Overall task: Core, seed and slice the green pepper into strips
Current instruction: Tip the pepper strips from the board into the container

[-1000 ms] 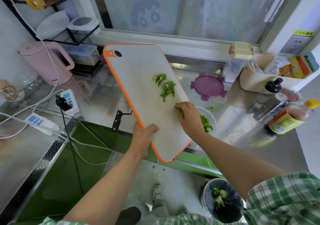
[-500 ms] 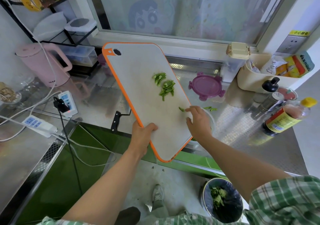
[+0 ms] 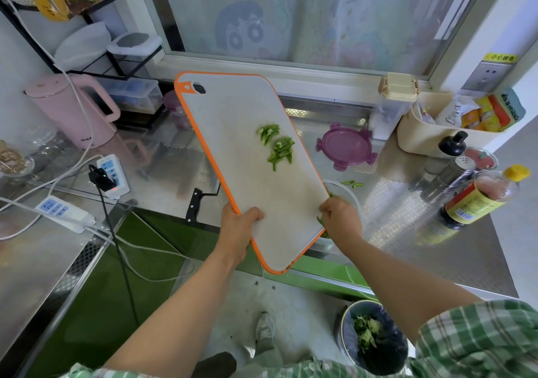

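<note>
My left hand (image 3: 237, 232) grips the lower left edge of a white cutting board (image 3: 247, 156) with an orange rim and holds it tilted above the steel counter. Two small heaps of green pepper strips (image 3: 278, 147) lie on the board's upper right part. At the board's lower right edge, my right hand (image 3: 343, 220) has its fingers curled over a few strips, right above a glass bowl (image 3: 348, 192) that the board and hand mostly hide. A couple of stray strips (image 3: 353, 184) lie on the counter beside the bowl.
A black knife handle (image 3: 193, 205) pokes out from under the board. Behind the bowl lies a purple lid (image 3: 345, 147). Sauce bottle (image 3: 477, 197) and shakers stand right. Pink kettle (image 3: 67, 112) and power strips (image 3: 113, 173) sit left. A bin (image 3: 375, 337) with green scraps stands on the floor.
My right hand has dragged a bunch of strips down the board and off its right edge toward the bowl. The board and my left hand have stayed about where they were.
</note>
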A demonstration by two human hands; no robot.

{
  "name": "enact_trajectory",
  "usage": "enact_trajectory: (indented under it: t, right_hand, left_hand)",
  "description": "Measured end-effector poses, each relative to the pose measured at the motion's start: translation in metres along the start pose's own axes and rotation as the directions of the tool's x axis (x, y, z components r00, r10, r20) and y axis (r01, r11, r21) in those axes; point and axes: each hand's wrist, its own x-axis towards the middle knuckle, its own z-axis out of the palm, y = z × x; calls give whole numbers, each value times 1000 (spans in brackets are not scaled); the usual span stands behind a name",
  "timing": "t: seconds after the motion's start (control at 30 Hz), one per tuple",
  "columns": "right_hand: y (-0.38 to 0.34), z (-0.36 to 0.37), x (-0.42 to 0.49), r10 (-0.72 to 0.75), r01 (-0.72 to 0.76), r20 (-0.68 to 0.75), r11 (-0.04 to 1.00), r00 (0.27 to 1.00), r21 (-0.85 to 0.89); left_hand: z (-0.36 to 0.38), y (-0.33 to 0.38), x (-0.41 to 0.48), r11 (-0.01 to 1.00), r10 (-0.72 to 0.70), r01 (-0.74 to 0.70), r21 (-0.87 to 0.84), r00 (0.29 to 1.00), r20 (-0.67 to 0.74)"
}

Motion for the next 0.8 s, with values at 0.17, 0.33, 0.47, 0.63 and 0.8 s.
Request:
enact_trajectory:
  t: [0.17, 0.33, 0.47, 0.63, 0.8]
  right_hand:
    - [-11, 1, -6, -179, 181, -48, 982, 983, 60]
    - [8, 0, -6, -60, 64, -80, 997, 995, 52]
    - [2, 1, -9, -157, 163, -77, 982, 985, 90]
    - [7, 2, -9, -16, 17, -48, 999, 999, 28]
    - [-7, 7, -5, -92, 92, 84, 996, 992, 11]
  left_hand:
    - [-1, 1, 4, 1000, 3, -3, 4, 1000, 1]
    - [-3, 6, 6, 1000, 22, -22, -7, 1000, -8]
    - [-1, 10, 6, 999, 34, -35, -21, 999, -24]
    - [-7, 12, 5, 998, 53, -53, -26, 998, -15]
    - [-9, 10, 6, 998, 54, -54, -28, 999, -9]
